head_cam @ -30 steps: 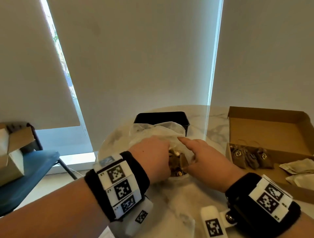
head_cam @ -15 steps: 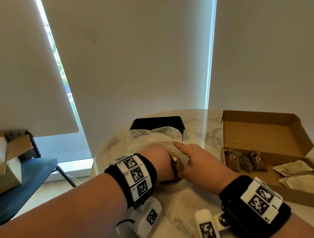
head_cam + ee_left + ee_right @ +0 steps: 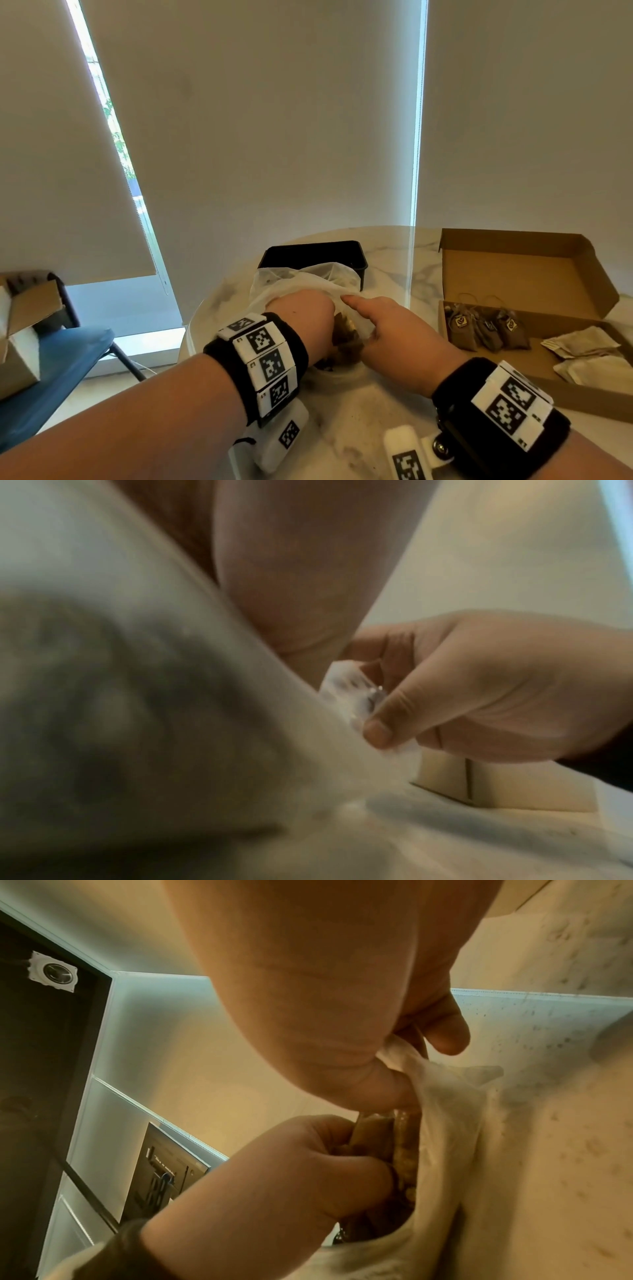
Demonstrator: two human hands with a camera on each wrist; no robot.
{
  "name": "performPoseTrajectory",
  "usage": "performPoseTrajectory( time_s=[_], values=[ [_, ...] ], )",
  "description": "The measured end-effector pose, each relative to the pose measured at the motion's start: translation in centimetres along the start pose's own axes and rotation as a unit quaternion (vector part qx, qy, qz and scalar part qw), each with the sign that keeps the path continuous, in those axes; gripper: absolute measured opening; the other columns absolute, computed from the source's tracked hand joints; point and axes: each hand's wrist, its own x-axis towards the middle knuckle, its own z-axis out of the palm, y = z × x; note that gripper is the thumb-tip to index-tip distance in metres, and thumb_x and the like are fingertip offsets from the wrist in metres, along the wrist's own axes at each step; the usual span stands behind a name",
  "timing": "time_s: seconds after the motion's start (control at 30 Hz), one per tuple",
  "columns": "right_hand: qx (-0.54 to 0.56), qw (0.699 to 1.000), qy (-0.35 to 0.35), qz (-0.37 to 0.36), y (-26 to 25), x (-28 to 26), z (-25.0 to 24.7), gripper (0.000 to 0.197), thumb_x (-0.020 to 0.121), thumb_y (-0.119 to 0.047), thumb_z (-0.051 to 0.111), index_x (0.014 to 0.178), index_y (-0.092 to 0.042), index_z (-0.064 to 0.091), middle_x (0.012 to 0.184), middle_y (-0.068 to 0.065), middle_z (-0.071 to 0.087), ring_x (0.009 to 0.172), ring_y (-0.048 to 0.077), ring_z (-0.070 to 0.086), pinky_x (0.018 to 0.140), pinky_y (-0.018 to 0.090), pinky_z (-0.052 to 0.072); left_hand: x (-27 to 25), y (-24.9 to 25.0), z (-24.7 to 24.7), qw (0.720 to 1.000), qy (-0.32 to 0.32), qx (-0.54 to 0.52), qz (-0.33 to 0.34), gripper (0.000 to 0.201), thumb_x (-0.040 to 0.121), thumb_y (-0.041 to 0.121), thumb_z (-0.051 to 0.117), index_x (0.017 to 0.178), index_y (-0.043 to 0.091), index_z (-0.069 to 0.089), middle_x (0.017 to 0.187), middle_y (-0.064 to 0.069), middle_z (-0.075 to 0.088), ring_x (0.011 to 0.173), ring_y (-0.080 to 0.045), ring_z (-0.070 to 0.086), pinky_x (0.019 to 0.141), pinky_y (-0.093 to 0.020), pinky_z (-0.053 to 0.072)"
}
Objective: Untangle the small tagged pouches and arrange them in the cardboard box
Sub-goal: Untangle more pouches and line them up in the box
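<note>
Marble bench (image 3: 342,428): left hand (image 3: 305,322) now deeper in mesh bag (image 3: 308,281), fingers gripping pouches (image 3: 346,337); right hand (image 3: 394,339) pinches bag rim — extraction imminent.

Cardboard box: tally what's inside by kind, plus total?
Brown tagged pouches: 3, in a row by the near wall of the cardboard box
Pale flat sachets: at least 2, overlapping at the right end, exact count unclear
Total: at least 5
</note>
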Motion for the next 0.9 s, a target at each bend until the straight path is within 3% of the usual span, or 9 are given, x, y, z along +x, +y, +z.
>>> performPoseTrajectory(
  time_s=[0.07,0.27,0.37,0.43,0.53,0.67,0.73,0.83,0.9],
  values=[
    [0.001,1.000,0.008,-0.003,0.0,0.0,-0.1,0.082,0.086,-0.005,0.061,0.151,-0.045,0.031,0.145,-0.006,0.042,0.117,0.013,0.056,0.104,0.024,0.045,0.2,-0.4,0.3,0.999,0.028,-0.013,0.006,0.024,0.086,0.028,0.062,0.107,0.016,0.065,0.104,-0.005,0.067,0.095,-0.025,0.066,0.077,-0.033,0.052],
    [0.007,1.000,0.017,-0.005,0.1,-0.1,-0.5,0.079,0.086,-0.005,0.061,0.150,-0.043,0.034,0.141,-0.004,0.045,0.119,0.014,0.054,0.101,0.021,0.044,-0.1,-0.4,0.8,0.995,0.059,-0.063,0.052,0.030,0.094,0.026,0.056,0.122,0.019,0.060,0.125,-0.006,0.061,0.113,-0.026,0.058,0.097,-0.037,0.048],
    [0.018,0.999,0.023,-0.016,0.2,-0.1,-0.7,0.078,0.083,-0.008,0.066,0.147,-0.044,0.039,0.135,-0.006,0.048,0.101,0.008,0.056,0.087,0.014,0.045,-0.8,-0.5,0.4,0.990,0.053,-0.117,0.052,0.034,0.096,0.025,0.056,0.129,0.018,0.058,0.132,-0.002,0.056,0.123,-0.022,0.052,0.107,-0.036,0.040],
    [0.032,0.999,0.016,-0.027,0.2,-0.1,-0.9,0.071,0.080,-0.012,0.070,0.137,-0.047,0.048,0.122,-0.011,0.050,0.084,0.002,0.055,0.072,0.008,0.042,-1.7,-0.7,-0.7,0.980,0.079,-0.165,0.073,0.020,0.091,0.025,0.061,0.110,0.025,0.064,0.112,0.006,0.062,0.106,-0.015,0.059,0.095,-0.028,0.046],
    [0.052,0.997,-0.002,-0.061,-0.1,-0.2,-1.0,0.047,0.075,-0.022,0.073,0.112,-0.047,0.060,0.110,-0.009,0.057,0.078,0.005,0.059,0.067,0.017,0.052,-2.9,-1.2,-2.6,0.958,0.110,-0.250,0.085,0.011,0.083,0.023,0.068,0.089,0.030,0.064,0.084,0.011,0.060,0.076,-0.007,0.060,0.066,-0.016,0.044],
    [0.076,0.995,-0.009,-0.060,-0.1,-0.4,-1.6,0.034,0.075,-0.023,0.075,0.091,-0.044,0.054,0.096,-0.009,0.053,0.077,0.002,0.059,0.063,0.013,0.050,-3.3,-2.0,-4.5,0.931,0.120,-0.338,0.073,0.015,0.078,0.021,0.070,0.085,0.032,0.064,0.078,0.009,0.063,0.069,-0.006,0.062,0.060,-0.019,0.047],
    [0.076,0.996,-0.014,-0.041,0.0,-0.5,-1.8,0.039,0.072,-0.034,0.074,0.100,-0.048,0.051,0.100,-0.011,0.050,0.078,0.002,0.058,0.063,0.017,0.051,-3.3,-2.5,-5.2,0.909,0.116,-0.396,0.066,0.017,0.077,0.018,0.071,0.086,0.032,0.066,0.075,0.008,0.067,0.067,-0.008,0.066,0.059,-0.022,0.052],
    [0.053,0.998,-0.012,-0.041,0.4,-0.5,-2.1,0.062,0.061,-0.057,0.059,0.122,-0.059,0.046,0.121,-0.016,0.047,0.100,0.007,0.057,0.087,0.033,0.056,-3.1,-3.4,-5.6,0.882,0.104,-0.456,0.056,0.015,0.081,0.016,0.070,0.087,0.030,0.068,0.077,0.001,0.071,0.071,-0.018,0.070,0.068,-0.036,0.061],
    [0.049,0.998,-0.011,-0.041,0.6,-0.4,-2.4,0.074,0.065,-0.057,0.052,0.138,-0.046,0.046,0.128,-0.016,0.047,0.110,0.005,0.053,0.093,0.032,0.052,-3.0,-3.8,-5.6,0.859,0.096,-0.499,0.053,0.014,0.085,0.016,0.067,0.094,0.027,0.070,0.083,-0.004,0.074,0.077,-0.025,0.073,0.076,-0.045,0.062]
  ],
)
